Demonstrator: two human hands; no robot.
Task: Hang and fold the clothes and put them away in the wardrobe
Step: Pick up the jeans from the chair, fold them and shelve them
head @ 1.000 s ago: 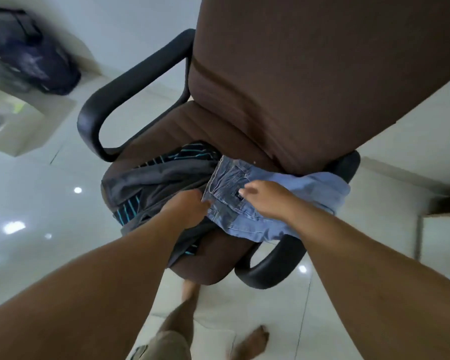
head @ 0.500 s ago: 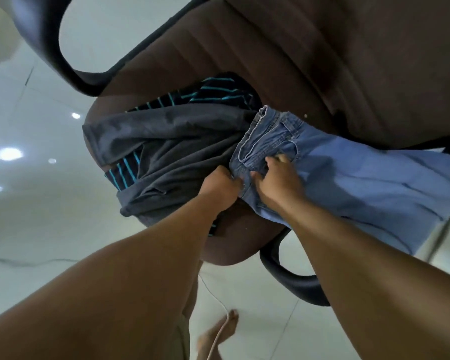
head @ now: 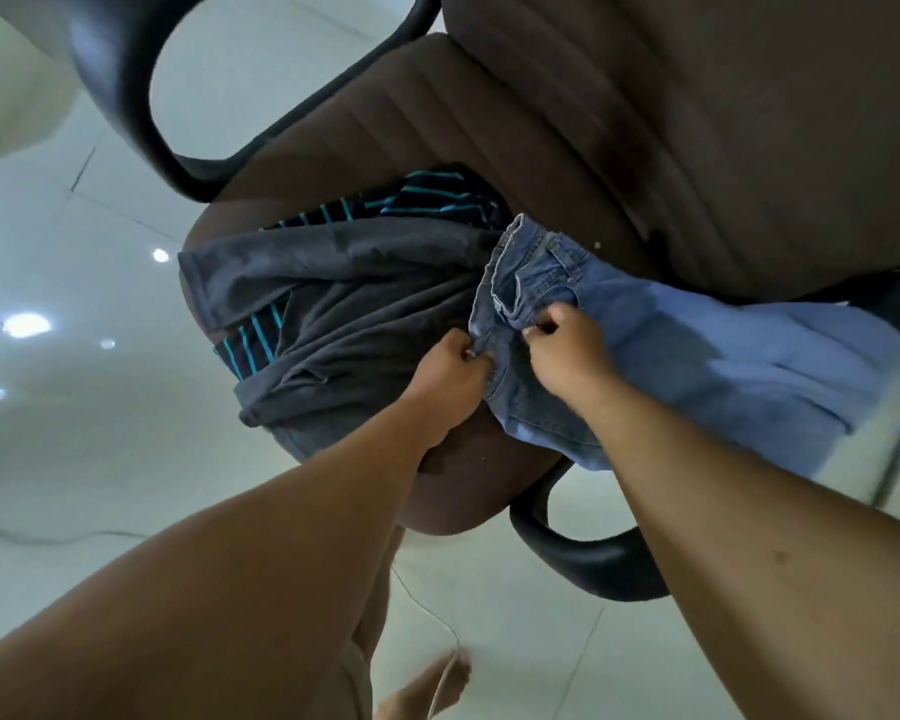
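From my remote seat, both arms came up from the bottom of the view, and both hands were busy on the blue jeans (head: 645, 350). The left hand (head: 445, 379) had its fingers curled in, pinching the denim at the waistband edge, just at ten o'clock from the right hand (head: 567, 356). The right one was curled too, gripping a fold of the waistband near the fly; the two hands sat close together, almost knuckle to knuckle but not touching.

The jeans lay across the seat of the brown office chair (head: 645, 148), waistband toward the middle of the seat, legs trailing off to three o'clock over the chair's right side and hanging past the seat edge. Right beside them, at nine o'clock, a dark grey garment (head: 365, 309) was slumped over the front of the seat, its edge touching the jeans. Under it I could see a black piece with teal stripes (head: 427, 200), peeking out at twelve o'clock and again at the grey cloth's lower left.

One black armrest (head: 126, 85) looped at eleven o'clock, the other (head: 583, 558) at five o'clock below the jeans. A thin white cable (head: 437, 621) ran over the pale tiled floor (head: 100, 459) at six o'clock, next to a bare foot (head: 422, 688).
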